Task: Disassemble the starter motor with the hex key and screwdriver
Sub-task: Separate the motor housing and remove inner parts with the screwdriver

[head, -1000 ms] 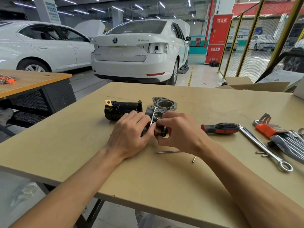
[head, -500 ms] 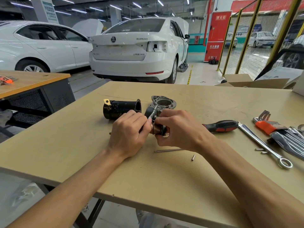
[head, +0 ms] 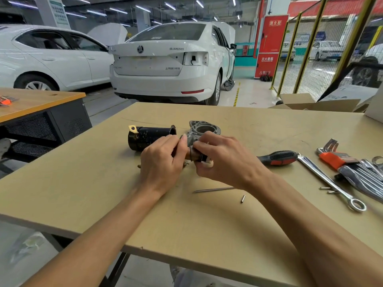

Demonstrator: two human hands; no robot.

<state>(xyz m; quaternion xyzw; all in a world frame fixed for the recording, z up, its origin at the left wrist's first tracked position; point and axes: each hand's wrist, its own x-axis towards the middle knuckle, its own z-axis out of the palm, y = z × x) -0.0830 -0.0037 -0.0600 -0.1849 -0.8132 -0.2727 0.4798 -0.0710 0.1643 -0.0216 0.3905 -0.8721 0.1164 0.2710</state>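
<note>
Starter motor point(head: 193, 141) located mid-table point(head: 207, 235), in pieces. Small copper-and-black inner assembly point(head: 195, 155) held between both hands just above the tabletop. Left hand point(head: 163, 162) curled around its left end, fingers bent and gripping. Right hand point(head: 226, 160) curled over its right end, fingertips pinching the part. Grey cast end housing point(head: 204, 129) directly behind the hands, partly hidden. Black cylindrical casing point(head: 148, 137) lying on its side just left of the housing. Thin metal rod point(head: 213, 189) and short pin point(head: 243, 198) loose on the table near the right wrist. Screwdriver point(head: 277, 158) to the right, handle showing, beside a combination wrench point(head: 329, 181). Hex key set point(head: 339, 160) in orange holder further right. Two white cars point(head: 165, 63) beyond the table.
</note>
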